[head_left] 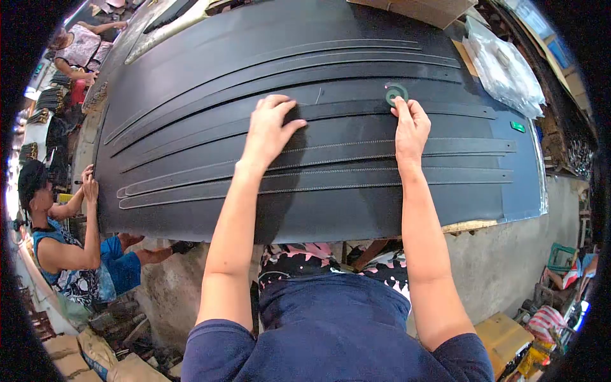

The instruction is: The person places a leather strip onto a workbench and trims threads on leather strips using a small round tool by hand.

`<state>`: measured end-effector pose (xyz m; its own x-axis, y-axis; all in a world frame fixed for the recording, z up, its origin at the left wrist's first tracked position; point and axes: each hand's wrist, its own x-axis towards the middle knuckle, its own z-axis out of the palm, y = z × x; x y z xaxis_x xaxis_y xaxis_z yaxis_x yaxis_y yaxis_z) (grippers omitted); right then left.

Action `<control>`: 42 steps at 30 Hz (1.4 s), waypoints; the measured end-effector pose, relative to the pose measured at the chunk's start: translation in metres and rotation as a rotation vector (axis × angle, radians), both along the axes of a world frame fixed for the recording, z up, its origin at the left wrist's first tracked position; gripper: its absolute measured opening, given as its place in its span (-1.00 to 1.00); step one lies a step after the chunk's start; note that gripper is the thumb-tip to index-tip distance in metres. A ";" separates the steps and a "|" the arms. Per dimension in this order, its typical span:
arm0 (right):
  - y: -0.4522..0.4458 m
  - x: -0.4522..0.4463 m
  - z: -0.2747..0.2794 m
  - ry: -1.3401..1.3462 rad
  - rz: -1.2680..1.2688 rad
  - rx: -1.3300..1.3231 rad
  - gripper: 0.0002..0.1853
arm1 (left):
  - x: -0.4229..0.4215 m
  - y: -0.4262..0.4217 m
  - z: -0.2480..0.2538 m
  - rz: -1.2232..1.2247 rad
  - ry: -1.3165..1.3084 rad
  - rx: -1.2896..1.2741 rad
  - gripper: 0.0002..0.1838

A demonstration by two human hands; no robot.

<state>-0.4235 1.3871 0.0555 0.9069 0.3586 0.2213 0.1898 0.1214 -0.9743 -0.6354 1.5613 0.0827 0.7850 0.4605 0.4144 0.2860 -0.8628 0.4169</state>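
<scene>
Several long black strips with stitched edges lie side by side across the dark table (191, 223). My right hand (410, 127) pinches a small green ring-shaped disc (389, 95) over the upper right part of the strips. To the left, my left hand (270, 127) hovers over or rests on the middle strips, its fingers apart and curved, holding nothing visible. A thin pale thread (319, 95) shows just right of its fingertips. The nearest strip (318, 185) runs below both hands, under my forearms.
Clear plastic wrapping (503, 67) and a cardboard box (423, 9) lie at the table's far right. A small green object (518, 127) is near the right edge. One person (70, 248) sits at the left edge; another person (83, 48) is farther back.
</scene>
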 end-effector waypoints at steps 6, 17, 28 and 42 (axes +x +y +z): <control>-0.002 0.001 0.012 0.069 -0.044 0.038 -0.78 | -0.019 0.018 0.003 -0.054 0.001 -0.083 -0.63; -0.007 0.002 0.009 -0.245 -0.092 -0.036 -0.75 | -0.025 0.013 -0.004 -0.131 -0.019 -0.076 -0.61; -0.012 0.003 0.012 -0.224 -0.107 -0.023 -0.75 | -0.076 0.041 0.003 -0.108 0.099 0.074 -0.61; -0.009 0.032 -0.017 0.127 0.009 0.271 -0.86 | 0.043 -0.054 -0.020 -0.405 0.201 -0.026 -0.34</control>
<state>-0.3919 1.3779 0.0386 0.9305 0.3099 0.1951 0.0662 0.3816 -0.9220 -0.5925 1.5071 0.0624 0.9677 0.1075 0.2279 0.0046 -0.9119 0.4104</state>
